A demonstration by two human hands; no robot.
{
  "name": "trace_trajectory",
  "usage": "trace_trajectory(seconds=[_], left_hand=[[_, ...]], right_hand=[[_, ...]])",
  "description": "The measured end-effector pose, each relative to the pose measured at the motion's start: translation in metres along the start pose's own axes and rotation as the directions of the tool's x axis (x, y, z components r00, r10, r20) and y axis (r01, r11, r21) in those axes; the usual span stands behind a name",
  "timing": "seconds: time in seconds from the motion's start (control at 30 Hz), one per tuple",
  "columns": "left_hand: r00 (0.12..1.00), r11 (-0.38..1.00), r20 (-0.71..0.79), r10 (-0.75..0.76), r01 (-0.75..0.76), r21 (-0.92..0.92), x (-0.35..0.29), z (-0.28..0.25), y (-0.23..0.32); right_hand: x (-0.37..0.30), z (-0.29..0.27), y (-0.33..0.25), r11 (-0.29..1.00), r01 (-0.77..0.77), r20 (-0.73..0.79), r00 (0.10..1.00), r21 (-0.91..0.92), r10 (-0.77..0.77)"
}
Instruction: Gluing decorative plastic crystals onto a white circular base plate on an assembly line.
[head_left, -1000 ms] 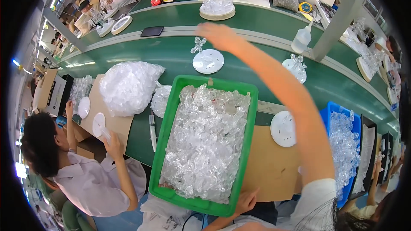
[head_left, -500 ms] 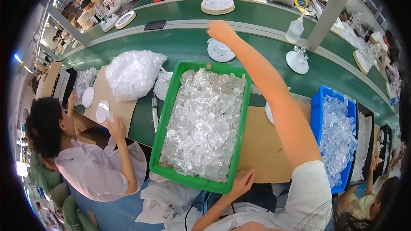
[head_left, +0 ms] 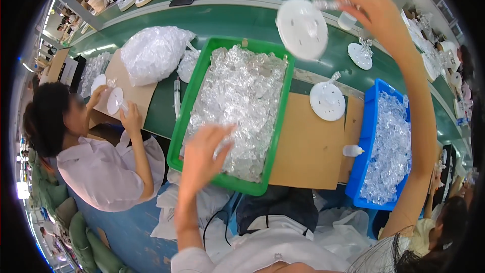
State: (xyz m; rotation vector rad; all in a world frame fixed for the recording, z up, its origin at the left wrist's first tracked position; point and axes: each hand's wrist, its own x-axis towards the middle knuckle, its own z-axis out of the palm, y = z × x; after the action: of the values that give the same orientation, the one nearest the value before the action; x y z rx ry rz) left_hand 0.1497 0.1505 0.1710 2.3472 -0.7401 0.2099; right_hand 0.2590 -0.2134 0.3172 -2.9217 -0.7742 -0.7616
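Raised at the upper right, my right hand [head_left: 371, 12] grips a clear plastic stem joined to a round white disc [head_left: 294, 29]. The disc hangs tilted over the green bench, slightly blurred. My left hand [head_left: 204, 154] is over the near part of a green bin [head_left: 287, 116] heaped with clear plastic pieces [head_left: 237, 91]. Its thumb and fingers are apart, and I see nothing between them. A second white disc [head_left: 323, 106], with a small clear piece standing at its edge, lies flat at the far end of a cardboard sheet [head_left: 303, 146].
Right of the cardboard stands a blue bin [head_left: 369, 136] of clear pieces, with a small white bottle [head_left: 352, 150] beside it. Left of the green bin are a syringe [head_left: 177, 96] and a plastic bag [head_left: 154, 55]. A co-worker [head_left: 101, 156] sits at the left holding another disc.
My right hand has lifted a white disc off the bench and moved right with it. My left hand has gone from the bin's near right corner to above its contents. The view has shifted.
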Motion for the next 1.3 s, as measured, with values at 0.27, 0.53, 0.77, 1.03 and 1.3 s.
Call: trace_trajectory(seconds=[0.27, 0.53, 0.77, 1.03, 1.3], left_hand=[[0.951, 0.971, 0.307, 0.048, -0.116, 0.209, 0.035, 0.058, -0.031], [0.979, 0.97, 0.03, -0.202, 0.204, -0.134, -0.037, 0.048, 0.097], [0.983, 0.951, 0.01, -0.183, 0.179, -0.253, -0.072, 0.153, 0.134], [0.989, 0.989, 0.068, -0.13, 0.125, 0.077, -0.074, 0.233, 0.067], [0.974, 0.992, 0.223, -0.041, 0.066, -0.105, -0.099, 0.229, 0.073]], right_hand=[[-0.132, 0.061, -0.091, 0.994, 0.064, 0.316, 0.945, 0.087, -0.088], [-0.189, 0.028, -0.177, 0.919, -0.19, 0.088, 0.981, 0.344, 0.17], [-0.261, 0.084, -0.225, 0.739, -0.524, -0.002, 0.815, 0.423, 0.579], [-0.267, 0.153, -0.192, -0.498, -0.376, 0.604, 0.257, 0.782, 0.754], [-0.282, 0.164, -0.178, -0.549, -0.433, 0.686, 0.279, 0.715, 0.672]])
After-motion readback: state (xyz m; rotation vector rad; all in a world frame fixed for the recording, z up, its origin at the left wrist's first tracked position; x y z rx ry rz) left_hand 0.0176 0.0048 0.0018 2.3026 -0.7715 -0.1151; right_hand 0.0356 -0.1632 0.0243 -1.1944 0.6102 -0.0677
